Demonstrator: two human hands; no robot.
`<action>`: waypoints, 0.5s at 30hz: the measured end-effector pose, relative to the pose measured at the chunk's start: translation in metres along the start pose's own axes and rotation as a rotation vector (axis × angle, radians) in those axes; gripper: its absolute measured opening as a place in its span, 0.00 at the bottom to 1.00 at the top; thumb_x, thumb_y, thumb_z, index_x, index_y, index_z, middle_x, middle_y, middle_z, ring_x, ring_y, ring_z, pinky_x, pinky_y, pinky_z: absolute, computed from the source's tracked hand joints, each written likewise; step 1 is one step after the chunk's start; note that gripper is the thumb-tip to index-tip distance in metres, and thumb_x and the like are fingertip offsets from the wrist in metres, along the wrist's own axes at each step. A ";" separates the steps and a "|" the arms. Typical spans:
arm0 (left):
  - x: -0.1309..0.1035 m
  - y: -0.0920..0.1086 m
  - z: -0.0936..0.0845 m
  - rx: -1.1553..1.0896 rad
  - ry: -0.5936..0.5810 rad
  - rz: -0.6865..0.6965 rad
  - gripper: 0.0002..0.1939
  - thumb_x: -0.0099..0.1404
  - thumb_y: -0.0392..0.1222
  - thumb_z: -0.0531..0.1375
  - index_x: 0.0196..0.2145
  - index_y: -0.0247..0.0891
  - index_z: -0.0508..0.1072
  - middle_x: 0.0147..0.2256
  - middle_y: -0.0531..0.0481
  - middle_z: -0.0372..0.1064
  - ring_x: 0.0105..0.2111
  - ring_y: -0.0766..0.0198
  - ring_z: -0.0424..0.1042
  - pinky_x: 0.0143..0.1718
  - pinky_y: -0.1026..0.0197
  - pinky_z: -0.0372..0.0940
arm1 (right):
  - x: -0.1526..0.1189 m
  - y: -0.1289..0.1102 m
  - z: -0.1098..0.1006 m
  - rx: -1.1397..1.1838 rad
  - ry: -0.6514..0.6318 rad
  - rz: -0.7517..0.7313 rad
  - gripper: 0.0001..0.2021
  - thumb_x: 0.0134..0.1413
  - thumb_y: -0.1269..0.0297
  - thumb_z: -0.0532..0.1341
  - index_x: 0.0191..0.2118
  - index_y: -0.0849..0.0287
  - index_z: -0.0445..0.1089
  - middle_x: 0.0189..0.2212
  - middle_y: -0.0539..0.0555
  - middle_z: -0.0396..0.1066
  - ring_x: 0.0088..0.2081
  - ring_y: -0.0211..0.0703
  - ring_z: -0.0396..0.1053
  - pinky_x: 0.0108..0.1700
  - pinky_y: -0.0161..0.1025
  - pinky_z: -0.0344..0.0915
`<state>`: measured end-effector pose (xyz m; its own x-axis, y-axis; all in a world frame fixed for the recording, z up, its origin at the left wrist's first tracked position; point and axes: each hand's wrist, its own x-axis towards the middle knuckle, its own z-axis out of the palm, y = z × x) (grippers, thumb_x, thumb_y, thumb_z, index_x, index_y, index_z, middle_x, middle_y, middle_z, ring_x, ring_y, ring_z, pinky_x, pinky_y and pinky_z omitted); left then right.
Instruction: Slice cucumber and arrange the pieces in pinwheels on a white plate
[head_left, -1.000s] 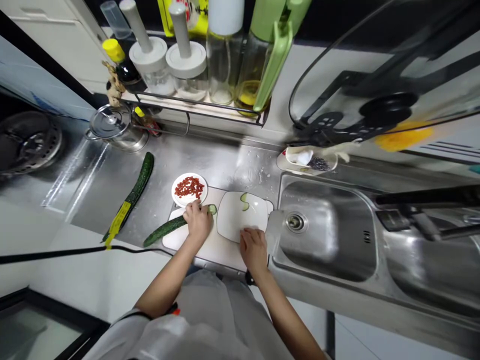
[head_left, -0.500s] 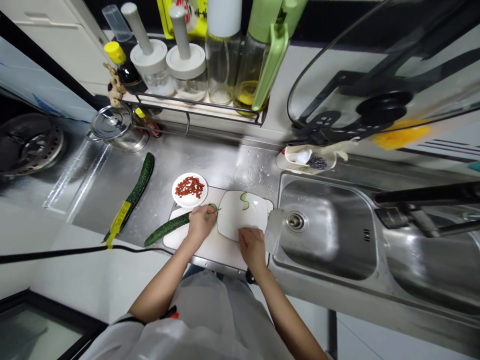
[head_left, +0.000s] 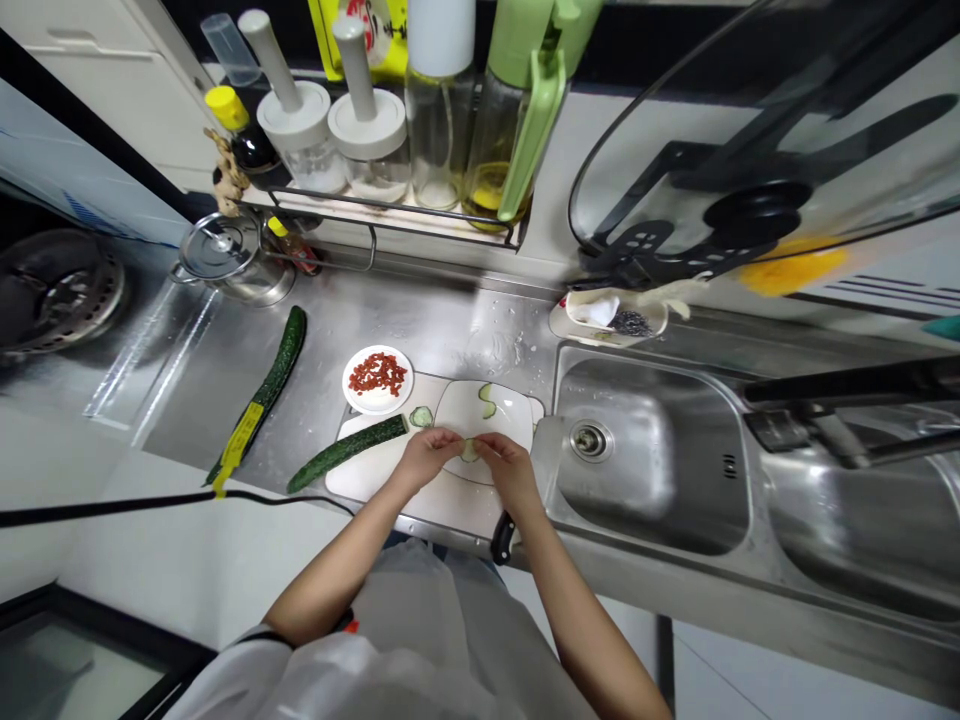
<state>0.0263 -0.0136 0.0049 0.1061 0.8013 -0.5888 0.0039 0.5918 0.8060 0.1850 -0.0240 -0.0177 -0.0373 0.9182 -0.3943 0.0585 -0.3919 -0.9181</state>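
Note:
A thin cucumber slice (head_left: pixel 469 451) is pinched between my left hand (head_left: pixel 429 455) and my right hand (head_left: pixel 510 468), over the front part of a white plate (head_left: pixel 511 407). Two curved cucumber slices (head_left: pixel 487 401) lie on that plate near its back edge. The plate rests on a pale cutting board (head_left: pixel 375 474). Left of my hands a cut cucumber (head_left: pixel 346 453) lies across the board's edge, and a few loose cucumber slices (head_left: pixel 421 416) sit by its cut end. Beside my right wrist is a knife's black handle (head_left: pixel 503 537); the broad blade (head_left: pixel 550 450) shows right of the plate.
A small white dish of red dried berries (head_left: pixel 377 376) stands behind the board. A whole cucumber with a yellow label (head_left: pixel 276 375) lies at the left, near a lidded steel pot (head_left: pixel 225 255). The sink (head_left: pixel 652 450) is on the right; a seasoning rack (head_left: pixel 390 208) hangs above.
My left hand has moved right from the cucumber's cut end to over the plate. Both hands now meet at one slice. The loose slices beside the cucumber are uncovered.

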 end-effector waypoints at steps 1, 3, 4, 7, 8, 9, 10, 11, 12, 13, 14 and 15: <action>0.000 0.000 0.000 -0.007 0.005 -0.025 0.18 0.49 0.54 0.64 0.27 0.35 0.73 0.23 0.53 0.69 0.24 0.70 0.64 0.30 0.66 0.58 | -0.001 -0.001 -0.001 -0.019 0.001 -0.005 0.12 0.48 0.53 0.61 0.31 0.57 0.72 0.27 0.50 0.71 0.30 0.39 0.66 0.34 0.36 0.61; 0.001 -0.001 0.001 -0.022 0.010 -0.129 0.21 0.51 0.58 0.62 0.27 0.34 0.73 0.21 0.53 0.67 0.21 0.71 0.61 0.26 0.67 0.55 | -0.003 -0.005 -0.005 -0.093 0.005 -0.021 0.13 0.49 0.53 0.60 0.31 0.58 0.72 0.27 0.50 0.71 0.29 0.39 0.65 0.31 0.35 0.59; 0.001 -0.001 0.000 -0.043 0.001 -0.211 0.22 0.52 0.60 0.61 0.28 0.34 0.73 0.21 0.53 0.67 0.20 0.72 0.60 0.24 0.67 0.53 | -0.004 -0.008 -0.007 -0.138 0.007 -0.033 0.13 0.49 0.53 0.60 0.31 0.57 0.73 0.28 0.50 0.72 0.29 0.38 0.64 0.30 0.35 0.58; 0.003 -0.001 0.000 -0.185 -0.079 -0.447 0.24 0.52 0.60 0.62 0.34 0.34 0.72 0.23 0.51 0.70 0.18 0.73 0.62 0.21 0.68 0.50 | -0.006 -0.016 -0.012 -0.239 0.004 -0.084 0.13 0.50 0.53 0.60 0.32 0.57 0.73 0.29 0.51 0.73 0.30 0.39 0.65 0.30 0.35 0.58; 0.004 -0.001 0.000 -0.249 -0.112 -0.495 0.24 0.52 0.58 0.64 0.35 0.34 0.72 0.25 0.49 0.71 0.20 0.72 0.64 0.21 0.69 0.51 | -0.007 -0.018 -0.014 -0.258 -0.001 -0.104 0.13 0.50 0.53 0.59 0.32 0.57 0.74 0.30 0.52 0.73 0.30 0.39 0.66 0.31 0.36 0.58; 0.005 -0.001 0.000 -0.311 -0.144 -0.524 0.22 0.51 0.55 0.65 0.36 0.33 0.72 0.26 0.48 0.72 0.21 0.71 0.66 0.22 0.69 0.52 | -0.007 -0.020 -0.015 -0.272 -0.008 -0.121 0.12 0.50 0.54 0.59 0.32 0.57 0.74 0.30 0.52 0.73 0.31 0.40 0.66 0.32 0.36 0.59; 0.007 -0.001 0.000 -0.367 -0.170 -0.539 0.21 0.51 0.52 0.66 0.36 0.33 0.72 0.27 0.47 0.72 0.23 0.71 0.68 0.22 0.70 0.53 | -0.007 -0.021 -0.017 -0.285 -0.018 -0.132 0.12 0.50 0.54 0.59 0.32 0.57 0.74 0.30 0.52 0.73 0.31 0.40 0.67 0.32 0.36 0.59; 0.008 -0.001 0.001 -0.415 -0.190 -0.548 0.19 0.51 0.48 0.67 0.36 0.33 0.73 0.28 0.47 0.72 0.24 0.70 0.69 0.23 0.70 0.54 | -0.008 -0.021 -0.018 -0.297 -0.028 -0.137 0.12 0.50 0.54 0.59 0.32 0.56 0.74 0.30 0.52 0.73 0.31 0.40 0.67 0.32 0.36 0.59; 0.009 -0.002 0.001 -0.451 -0.199 -0.551 0.17 0.50 0.44 0.68 0.36 0.33 0.73 0.28 0.48 0.72 0.25 0.71 0.69 0.23 0.71 0.54 | -0.008 -0.022 -0.019 -0.307 -0.040 -0.137 0.12 0.50 0.54 0.59 0.32 0.56 0.74 0.30 0.52 0.73 0.31 0.40 0.67 0.32 0.36 0.59; 0.011 -0.002 0.002 -0.477 -0.202 -0.552 0.16 0.49 0.40 0.69 0.36 0.34 0.73 0.27 0.49 0.71 0.25 0.71 0.69 0.22 0.71 0.54 | -0.007 -0.022 -0.021 -0.315 -0.051 -0.131 0.12 0.50 0.54 0.59 0.31 0.56 0.73 0.30 0.52 0.73 0.31 0.40 0.67 0.32 0.36 0.59; 0.012 -0.003 0.003 -0.496 -0.200 -0.548 0.16 0.48 0.37 0.69 0.35 0.34 0.74 0.26 0.50 0.71 0.25 0.72 0.69 0.22 0.72 0.53 | -0.007 -0.022 -0.022 -0.319 -0.062 -0.119 0.12 0.50 0.54 0.58 0.31 0.57 0.73 0.29 0.52 0.73 0.30 0.40 0.67 0.31 0.36 0.59; 0.013 -0.003 0.004 -0.506 -0.197 -0.542 0.16 0.46 0.36 0.70 0.35 0.35 0.74 0.26 0.51 0.70 0.25 0.72 0.68 0.22 0.72 0.53 | -0.007 -0.022 -0.023 -0.316 -0.074 -0.103 0.12 0.50 0.54 0.58 0.31 0.57 0.73 0.28 0.52 0.73 0.29 0.39 0.66 0.31 0.36 0.59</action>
<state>0.0314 -0.0051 -0.0051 0.3943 0.3856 -0.8342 -0.3454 0.9034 0.2543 0.2072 -0.0200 0.0063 -0.1309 0.9409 -0.3122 0.3565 -0.2492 -0.9004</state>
